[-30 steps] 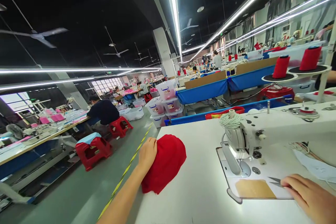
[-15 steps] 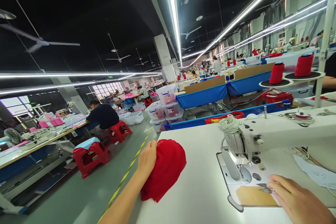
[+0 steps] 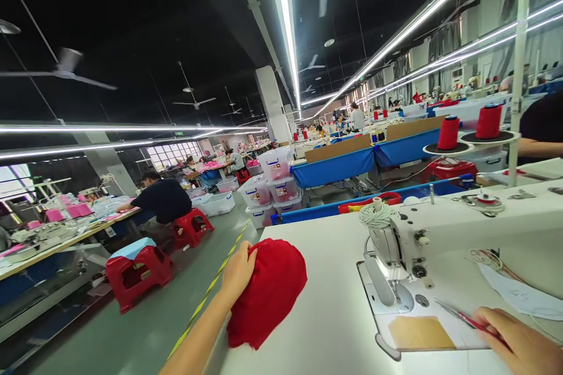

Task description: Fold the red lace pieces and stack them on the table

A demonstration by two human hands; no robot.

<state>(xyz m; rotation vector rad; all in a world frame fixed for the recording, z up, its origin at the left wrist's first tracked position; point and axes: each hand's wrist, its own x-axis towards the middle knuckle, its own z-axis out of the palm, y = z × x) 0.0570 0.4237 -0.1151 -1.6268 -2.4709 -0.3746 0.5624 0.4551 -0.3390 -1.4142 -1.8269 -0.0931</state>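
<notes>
Several bright strip lights [image 3: 285,29] hang beneath a dark ceiling [image 3: 145,23] with fans, above a large sewing room whose green floor [image 3: 141,325] bears a yellow-and-black line [image 3: 206,300] beside the smooth white worktop [image 3: 329,293]. Beyond its far edge are stacked clear boxes [image 3: 275,165] and blue cloth troughs [image 3: 338,166]; off to the left, a person in a dark top [image 3: 167,200] sits on a red stool. On the right stands a white sewing machine [image 3: 470,233], pale cord coiled over its head and two red thread spools [image 3: 488,122] behind it. Its metal plate, with a brown patch [image 3: 420,333] on it, lies between the red cloth [image 3: 272,290] and the right hand [image 3: 508,334], whose fingers close around slim, pointed scissors [image 3: 467,320] with red on the handle. The left hand [image 3: 238,272] grips the cloth's upper left edge. That cloth lies at the worktop's left edge, deep red and soft, rounded at the far side, lightly creased, its near edge uneven
</notes>
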